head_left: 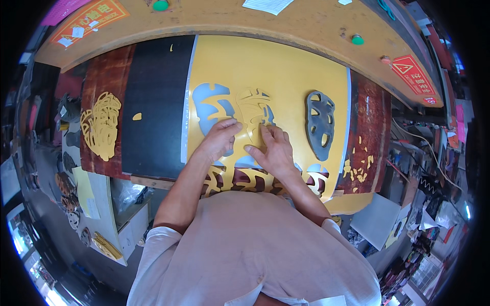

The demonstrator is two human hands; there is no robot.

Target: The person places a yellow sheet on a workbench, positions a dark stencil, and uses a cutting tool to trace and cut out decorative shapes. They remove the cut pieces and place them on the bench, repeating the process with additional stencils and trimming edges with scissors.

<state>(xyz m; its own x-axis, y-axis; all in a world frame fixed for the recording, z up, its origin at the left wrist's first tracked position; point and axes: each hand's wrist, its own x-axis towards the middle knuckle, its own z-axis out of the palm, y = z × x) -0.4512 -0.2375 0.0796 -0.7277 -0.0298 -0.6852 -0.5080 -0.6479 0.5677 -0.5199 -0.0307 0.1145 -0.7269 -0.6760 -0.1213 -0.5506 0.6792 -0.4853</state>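
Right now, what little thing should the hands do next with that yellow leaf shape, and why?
Probably lift the yellow leaf cutout free of the yellow sheet. Both the left hand and the right hand have fingers on its edges, and the hole beside it is already empty, as if a piece came out.

Our left hand (220, 136): forearm bare, reaching forward, palm down, fingers curled, fingertips pressing. Our right hand (273, 149): alongside, nearly touching, palm down, index finger extended forward, fingers flat.
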